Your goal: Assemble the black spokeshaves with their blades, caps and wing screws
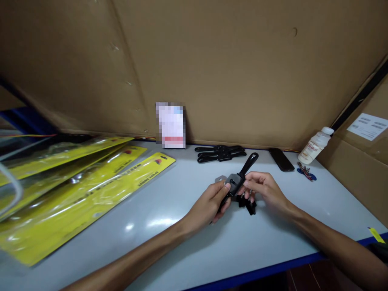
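Note:
A black spokeshave with a grey blade plate on its middle is held at a slant above the table, one handle pointing up and to the right. My left hand is closed round its lower handle, the thumb pressing on the plate. At the right side of the spokeshave's body, the thumb and fingers of my right hand pinch together against it; their tips are partly hidden. Small black clamp pieces with screws lie just below my hands. A loose grey metal plate shows behind my left hand.
More black spokeshaves are grouped at the back. Yellow blister packages overlap on the left. A phone, a white bottle and keys sit at the right. Behind stands a cardboard wall, with a blurred card leaning there.

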A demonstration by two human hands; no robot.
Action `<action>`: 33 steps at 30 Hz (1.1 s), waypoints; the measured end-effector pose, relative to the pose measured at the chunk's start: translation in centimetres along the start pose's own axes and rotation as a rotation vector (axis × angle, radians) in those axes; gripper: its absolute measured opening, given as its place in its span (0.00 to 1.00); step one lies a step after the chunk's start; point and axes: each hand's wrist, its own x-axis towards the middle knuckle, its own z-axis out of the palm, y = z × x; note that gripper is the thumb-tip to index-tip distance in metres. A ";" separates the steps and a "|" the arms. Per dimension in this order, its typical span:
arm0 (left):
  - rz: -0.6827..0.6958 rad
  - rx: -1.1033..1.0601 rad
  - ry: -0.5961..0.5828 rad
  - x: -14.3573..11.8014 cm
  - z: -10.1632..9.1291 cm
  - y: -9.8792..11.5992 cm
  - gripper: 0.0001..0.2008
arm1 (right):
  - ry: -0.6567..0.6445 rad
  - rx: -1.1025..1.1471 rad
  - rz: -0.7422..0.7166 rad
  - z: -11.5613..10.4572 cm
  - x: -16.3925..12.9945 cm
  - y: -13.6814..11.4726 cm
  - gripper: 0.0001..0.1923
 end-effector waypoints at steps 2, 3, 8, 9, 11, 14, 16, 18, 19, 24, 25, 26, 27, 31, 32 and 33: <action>-0.001 -0.010 0.003 0.0 0.0 0.0 0.18 | -0.006 -0.003 0.001 0.1 0.0 0.0 0.12; -0.003 -0.019 0.001 0.0 0.0 0.0 0.18 | -0.014 -0.006 0.006 0.1 0.0 -0.1 0.12; -0.042 -0.168 0.065 0.1 -0.2 0.1 0.16 | 0.106 -0.110 -0.060 -1.6 0.2 -1.3 0.13; -0.055 -0.213 0.100 0.1 -0.3 0.2 0.16 | 0.189 -0.152 -0.112 -2.4 0.5 -1.4 0.14; -0.079 -0.286 0.154 0.1 -0.5 0.3 0.16 | 0.320 -0.260 -0.201 -4.2 1.1 -1.4 0.13; -0.102 -0.339 0.181 0.1 -0.7 0.5 0.15 | 0.368 -0.517 -0.222 -6.5 2.3 -0.4 0.14; -0.110 -0.351 0.186 0.1 -0.7 0.6 0.14 | 0.370 -0.592 -0.219 -7.4 2.8 0.5 0.12; -0.112 -0.349 0.191 0.1 -0.7 0.6 0.14 | 0.342 -0.638 -0.208 -7.6 3.1 1.2 0.10; -0.110 -0.344 0.190 0.1 -0.7 0.6 0.14 | 0.315 -0.656 -0.198 -7.6 3.0 1.4 0.09; -0.109 -0.330 0.185 0.1 -0.7 0.5 0.15 | -0.066 -0.721 -0.148 -6.1 2.0 0.8 0.04; -0.116 -0.335 0.188 0.1 -0.7 0.6 0.14 | -0.121 -0.735 -0.151 -5.6 1.7 0.5 0.04; -0.122 -0.341 0.191 0.2 -0.7 0.6 0.13 | -0.152 -0.749 -0.160 -5.1 1.5 0.3 0.04; -0.125 -0.346 0.192 0.2 -0.7 0.7 0.13 | -0.167 -0.764 -0.171 -4.6 1.3 0.1 0.04; -0.121 -0.351 0.188 0.1 -0.7 0.7 0.14 | -0.254 -0.846 -0.242 -3.1 0.6 -0.5 0.12; -0.120 -0.349 0.188 0.1 -0.8 0.7 0.14 | -0.279 -0.862 -0.255 -3.0 0.6 -0.6 0.13; -0.119 -0.348 0.188 0.1 -0.8 0.7 0.14 | -0.301 -0.873 -0.260 -3.0 0.6 -0.6 0.13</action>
